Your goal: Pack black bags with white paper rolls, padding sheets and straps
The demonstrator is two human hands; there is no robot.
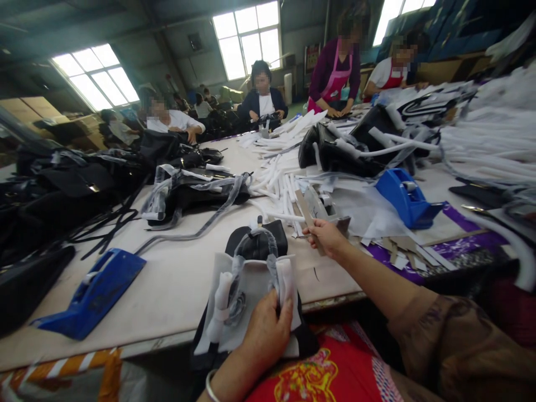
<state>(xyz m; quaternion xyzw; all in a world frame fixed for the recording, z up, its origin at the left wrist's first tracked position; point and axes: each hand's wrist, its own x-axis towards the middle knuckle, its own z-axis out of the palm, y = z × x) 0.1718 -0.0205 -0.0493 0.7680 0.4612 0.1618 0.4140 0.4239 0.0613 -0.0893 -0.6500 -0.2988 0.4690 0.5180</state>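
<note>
A black handbag [280,237] leans on the table edge in front of me, its flap folded back. White foam sheet [255,271] covers its front, and a plastic-wrapped handle [238,245] arches over it. My left hand [268,324] is closed on white foam padding [286,279] at the bag's right side; its fingertips are partly hidden. To the left on the bag sits another white foam roll [224,290], with a bundled cord beside it. My right hand [324,237] pinches a flat brown cardboard strip [307,209], held above the table, apart from the bag.
Blue tape dispensers stand at left [96,293] and right [406,198]. White foam tubes [278,178] pile up mid-table. Cardboard pieces [402,251] lie at right. Black bags [62,190] heap at left; another wrapped bag [196,192] lies ahead. Several people work across the table.
</note>
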